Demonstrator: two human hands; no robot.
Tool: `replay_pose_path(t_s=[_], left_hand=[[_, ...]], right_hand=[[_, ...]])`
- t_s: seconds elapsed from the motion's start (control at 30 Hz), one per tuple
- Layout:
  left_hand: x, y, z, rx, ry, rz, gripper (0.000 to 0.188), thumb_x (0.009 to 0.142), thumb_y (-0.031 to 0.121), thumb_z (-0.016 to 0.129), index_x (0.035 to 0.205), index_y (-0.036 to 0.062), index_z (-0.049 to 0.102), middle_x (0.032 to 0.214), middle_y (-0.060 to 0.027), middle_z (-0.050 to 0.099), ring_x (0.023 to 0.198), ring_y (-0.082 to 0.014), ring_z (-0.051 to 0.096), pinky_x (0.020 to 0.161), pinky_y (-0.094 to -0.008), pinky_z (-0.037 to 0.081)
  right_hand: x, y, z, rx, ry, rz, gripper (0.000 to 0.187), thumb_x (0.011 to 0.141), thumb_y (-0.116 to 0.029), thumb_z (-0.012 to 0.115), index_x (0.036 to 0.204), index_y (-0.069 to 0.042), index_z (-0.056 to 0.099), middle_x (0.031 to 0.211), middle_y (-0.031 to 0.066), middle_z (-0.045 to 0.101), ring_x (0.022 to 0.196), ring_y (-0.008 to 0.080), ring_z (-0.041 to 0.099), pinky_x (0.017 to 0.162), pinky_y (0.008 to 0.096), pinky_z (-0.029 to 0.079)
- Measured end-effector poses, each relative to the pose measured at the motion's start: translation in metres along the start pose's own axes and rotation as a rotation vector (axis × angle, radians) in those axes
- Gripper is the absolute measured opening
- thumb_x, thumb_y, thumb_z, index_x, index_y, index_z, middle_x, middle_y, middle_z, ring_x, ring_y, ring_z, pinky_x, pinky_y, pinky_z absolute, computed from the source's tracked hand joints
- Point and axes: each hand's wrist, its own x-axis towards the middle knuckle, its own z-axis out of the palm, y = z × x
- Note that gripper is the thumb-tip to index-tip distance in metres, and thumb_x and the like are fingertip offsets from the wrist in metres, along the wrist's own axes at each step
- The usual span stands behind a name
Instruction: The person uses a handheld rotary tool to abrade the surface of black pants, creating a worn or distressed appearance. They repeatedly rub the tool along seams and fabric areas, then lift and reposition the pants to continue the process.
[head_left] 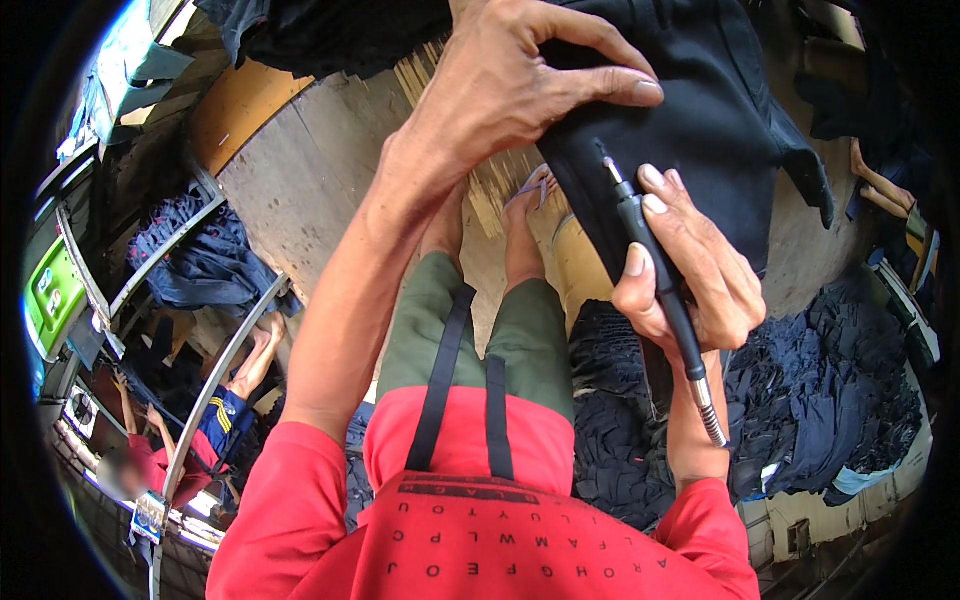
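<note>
My left hand (510,85) pinches and holds down a black garment (700,110) at the top middle, thumb and fingers pressed on its cloth. Just below it, my right hand (690,265) grips a slim black pen-like tool (655,265) with a metal tip at its upper end and a metal spring collar at its lower end. The tool's tip touches the garment's edge, right under my left fingers. Both forearms rise from red sleeves at the bottom.
My green shorts and sandalled feet (525,205) stand on a concrete floor (320,170). Heaps of dark blue clothing (830,400) lie at the right, another pile (205,260) at the left. A person in red (160,460) sits at the lower left beside metal rails.
</note>
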Motion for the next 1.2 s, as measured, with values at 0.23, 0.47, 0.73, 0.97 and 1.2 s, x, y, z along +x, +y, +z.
replay_pose_path(t_s=[0.23,0.47,0.73,0.97,1.2], left_hand=[[-0.004,-0.003,0.002,-0.027,0.001,-0.029,0.027,0.077,0.029,0.097,0.101,0.0199,0.091,0.16,-0.0268,0.053,0.151,-0.0398,0.034,0.127,-0.0512,0.025],[0.0,-0.007,0.003,0.017,0.004,0.009,0.026,0.076,0.028,0.097,0.101,0.0199,0.091,0.158,-0.0257,0.054,0.15,-0.0393,0.035,0.126,-0.0511,0.024],[-0.002,0.01,-0.001,-0.066,0.02,0.004,0.025,0.076,0.028,0.096,0.099,0.0203,0.091,0.158,-0.0234,0.055,0.149,-0.0388,0.036,0.126,-0.0516,0.022],[0.0,0.012,-0.002,0.019,-0.006,-0.018,0.024,0.076,0.029,0.096,0.098,0.0208,0.091,0.157,-0.0221,0.056,0.15,-0.0384,0.035,0.127,-0.0523,0.02],[-0.001,0.007,0.001,0.042,0.002,-0.006,0.025,0.076,0.029,0.097,0.099,0.0204,0.091,0.157,-0.0215,0.056,0.151,-0.0383,0.035,0.127,-0.0528,0.022]], right_hand=[[-0.004,-0.001,-0.005,0.006,-0.014,0.016,0.026,0.081,0.0,0.076,0.105,0.009,0.078,0.097,0.0227,0.081,0.101,0.0381,0.083,0.097,0.0492,0.067],[-0.003,-0.003,-0.009,0.018,-0.032,0.06,0.029,0.083,0.0,0.068,0.107,0.014,0.077,0.104,0.0329,0.08,0.104,0.0418,0.081,0.1,0.0514,0.065],[0.001,0.001,-0.005,-0.007,-0.018,0.036,0.031,0.082,0.001,0.066,0.108,0.015,0.076,0.105,0.0334,0.079,0.105,0.0419,0.081,0.101,0.0517,0.064],[-0.001,0.001,-0.007,0.004,-0.025,0.047,0.03,0.082,0.001,0.066,0.108,0.015,0.076,0.104,0.0334,0.079,0.105,0.0421,0.081,0.1,0.0518,0.065],[-0.005,-0.001,-0.012,-0.019,-0.035,0.056,0.03,0.082,0.0,0.067,0.107,0.014,0.077,0.102,0.0327,0.08,0.103,0.0419,0.082,0.099,0.0506,0.065]])
